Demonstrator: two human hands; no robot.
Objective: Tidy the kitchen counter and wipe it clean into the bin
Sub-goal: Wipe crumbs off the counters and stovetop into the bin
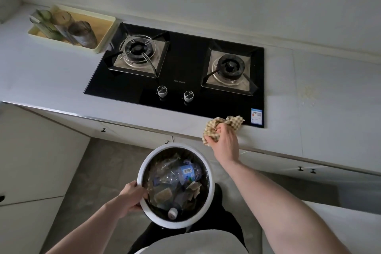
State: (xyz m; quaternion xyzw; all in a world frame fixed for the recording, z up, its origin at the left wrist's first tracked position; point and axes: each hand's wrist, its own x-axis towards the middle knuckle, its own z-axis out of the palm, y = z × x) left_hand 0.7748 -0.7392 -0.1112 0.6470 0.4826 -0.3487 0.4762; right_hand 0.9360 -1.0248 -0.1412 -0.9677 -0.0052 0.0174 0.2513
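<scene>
My right hand (223, 140) is shut on a crumpled yellow-and-white checked cloth (231, 122) at the front edge of the white counter (51, 72), just before the hob's right front corner. My left hand (132, 196) grips the white rim of a round bin (203, 159), held below the counter edge. Inside the bin lie a crushed plastic bottle (185, 173), wrappers and scraps. A patch of pale crumbs (308, 93) lies on the counter right of the hob.
A black glass two-burner gas hob (185, 64) with two knobs is set into the counter. At the back left a cream tray (103, 27) holds several glasses lying on their sides. Cabinet doors with dark knobs run below the counter; grey floor lies beneath.
</scene>
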